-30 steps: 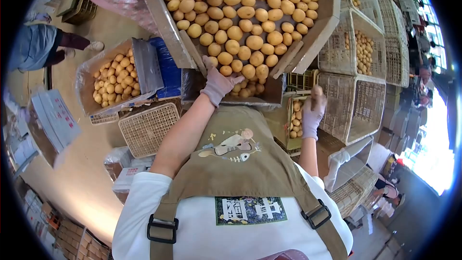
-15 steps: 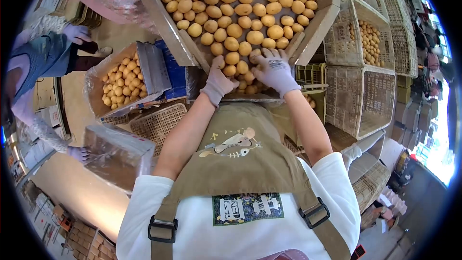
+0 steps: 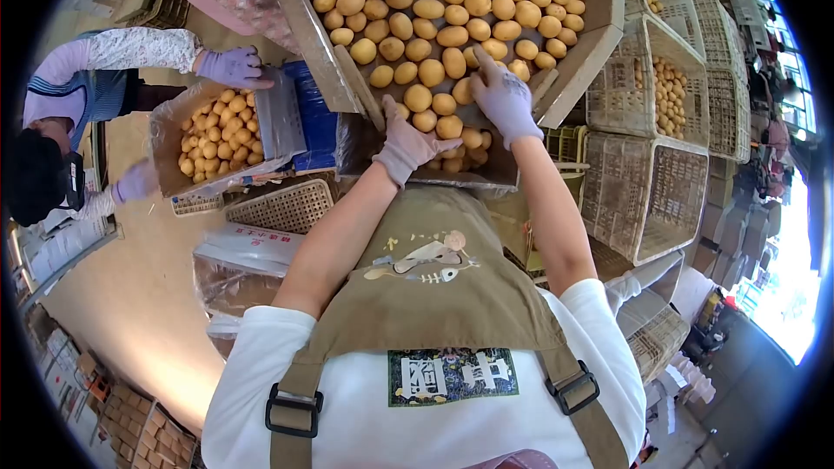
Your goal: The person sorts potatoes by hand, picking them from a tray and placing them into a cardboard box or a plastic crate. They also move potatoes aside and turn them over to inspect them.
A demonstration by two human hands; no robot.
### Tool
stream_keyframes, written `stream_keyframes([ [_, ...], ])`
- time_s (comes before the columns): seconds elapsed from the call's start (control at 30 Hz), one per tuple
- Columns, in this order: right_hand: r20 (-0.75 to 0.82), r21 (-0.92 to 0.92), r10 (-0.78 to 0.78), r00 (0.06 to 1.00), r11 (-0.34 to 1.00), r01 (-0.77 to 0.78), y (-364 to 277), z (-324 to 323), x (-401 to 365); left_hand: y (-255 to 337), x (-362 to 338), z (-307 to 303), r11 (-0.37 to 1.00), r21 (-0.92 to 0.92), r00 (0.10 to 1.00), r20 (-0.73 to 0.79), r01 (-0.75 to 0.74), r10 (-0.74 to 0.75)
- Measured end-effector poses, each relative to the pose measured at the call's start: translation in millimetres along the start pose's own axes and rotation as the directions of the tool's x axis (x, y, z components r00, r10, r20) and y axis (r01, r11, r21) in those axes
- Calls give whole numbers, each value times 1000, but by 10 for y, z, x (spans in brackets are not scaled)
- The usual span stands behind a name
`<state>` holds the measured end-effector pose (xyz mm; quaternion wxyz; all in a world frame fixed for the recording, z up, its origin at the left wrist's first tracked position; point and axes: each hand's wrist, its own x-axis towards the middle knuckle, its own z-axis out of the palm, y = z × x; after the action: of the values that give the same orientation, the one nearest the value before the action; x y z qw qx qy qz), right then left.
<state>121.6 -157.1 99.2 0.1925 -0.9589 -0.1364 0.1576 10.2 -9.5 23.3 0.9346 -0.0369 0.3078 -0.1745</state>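
Observation:
Small yellow potatoes (image 3: 454, 36) lie spread over a sorting table with raised side boards (image 3: 577, 78). The table narrows toward me into a chute mouth. My left hand (image 3: 410, 141), in a pale glove, rests at the left of this mouth with thumb and fingers apart, next to potatoes passing through. On the right side, my gloved right hand (image 3: 506, 102) reaches onto the table, index finger stretched out against the potatoes. Its other fingers are partly hidden. Below the mouth, a plastic-lined box (image 3: 365, 156) holds several potatoes close to my apron.
A lined carton (image 3: 165, 135) full of potatoes stands left, with a co-worker's gloved hand (image 3: 233, 66) at its edge. Another plastic-lined box (image 3: 228, 274) sits nearer, by a plastic crate (image 3: 291, 208). Stacked crates (image 3: 647, 195) line the right, some holding potatoes.
My right hand has moved slightly up and right, its index finger now extended. My left hand has shifted right a little. The co-worker has let go of the nearer box and reached to the full carton.

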Motion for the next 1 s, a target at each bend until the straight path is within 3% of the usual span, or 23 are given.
stream_keyframes([
  [0.07, 42, -168, 106, 993, 981, -98, -185, 69, 166, 3, 59, -61, 1000, 9, 997, 69, 18, -18],
  [0.13, 141, -275, 202, 969, 949, -158, -375, -5, 321, 14, 59, -78, 999, -21, 999, 27, 37, -37],
  [0.27, 321, -281, 171, 932, 957, -79, -317, -66, 499, 59, 38, -76, 995, -63, 997, 11, 76, -75],
  [0.37, 266, -132, 135, 954, 986, -103, -267, -78, 384, 57, 23, -56, 999, -20, 999, 19, 46, -46],
  [0.4, 82, 84, 74, 994, 993, -81, -105, 57, 311, 60, 31, -72, 998, -28, 998, 29, 54, -53],
  [0.5, -144, 348, -1, 990, 936, 51, -20, -72, -70, 47, -1, -13, 1000, 2, 1000, -7, 16, -16],
  [0.53, -326, 140, -237, 915, 945, 295, 48, -191, -193, 61, -6, -25, 999, -25, 999, 37, 35, -34],
  [0.57, -443, -104, -474, 761, 870, 482, 157, -365, -285, 59, -6, -38, 1000, -2, 998, 61, 15, -15],
  [0.63, -376, -497, -536, 756, 805, 324, 631, -830, -379, 57, 9, -65, 998, 55, 994, 108, -16, 10],
  [0.67, -583, -365, -236, 778, 931, 9, 937, -995, -350, 52, 21, -78, 999, 35, 995, 102, -1, -3],
  [0.73, -756, -230, 0, 654, 936, -266, 1010, -1145, -374, 55, 38, -94, 1000, -3, 996, 90, 26, -25],
  [0.77, -780, -296, -95, 619, 927, -231, 982, -1242, -368, 63, 44, -71, 1000, 15, 995, 97, 21, -22],
  [0.83, -724, -110, -195, 661, 980, 169, 806, -1124, -317, 50, 26, -63, 999, 43, 995, 101, 7, -11],
  [0.87, -629, -102, -278, 726, 955, 278, 657, -901, -305, 38, 7, -50, 999, 48, 998, 55, 13, -15],
  [0.93, -347, -222, -329, 878, 939, 264, 164, -488, -352, 34, -1, -7, 998, 58, 999, -32, 20, -18],
  [0.97, -259, -321, -368, 893, 905, 279, 147, -203, -356, 38, -7, -33, 993, 119, 998, -70, 3, 6],
  [1.0, -91, -284, -248, 965, 935, 213, 149, 20, -348, 44, -6, -82, 984, 178, 994, -106, -14, 33],
])
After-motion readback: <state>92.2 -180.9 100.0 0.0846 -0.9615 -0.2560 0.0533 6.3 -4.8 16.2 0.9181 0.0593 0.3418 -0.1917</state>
